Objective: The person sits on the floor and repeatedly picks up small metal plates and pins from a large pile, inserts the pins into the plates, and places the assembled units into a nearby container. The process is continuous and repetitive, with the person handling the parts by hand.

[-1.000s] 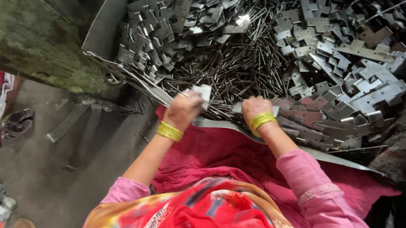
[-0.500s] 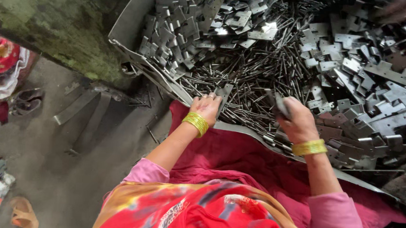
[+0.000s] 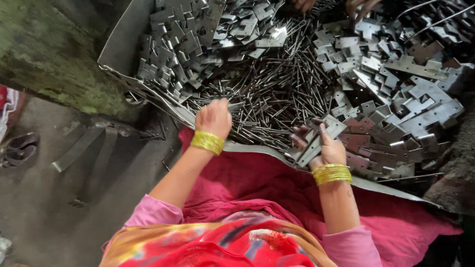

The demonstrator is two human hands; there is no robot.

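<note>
The right hand grips a flat metal plate, its long axis slanting up and away from the wrist; the left hand is curled shut over the thin steel pins just ahead of it; beyond them lie heaped hinge plates.

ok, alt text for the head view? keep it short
Seen from above, a person's right hand holds a flat metal hinge plate while the left hand rests on a pile of thin metal pins in a large metal tray heaped with hinge plates. Another person's hands reach in from the far edge.
</note>
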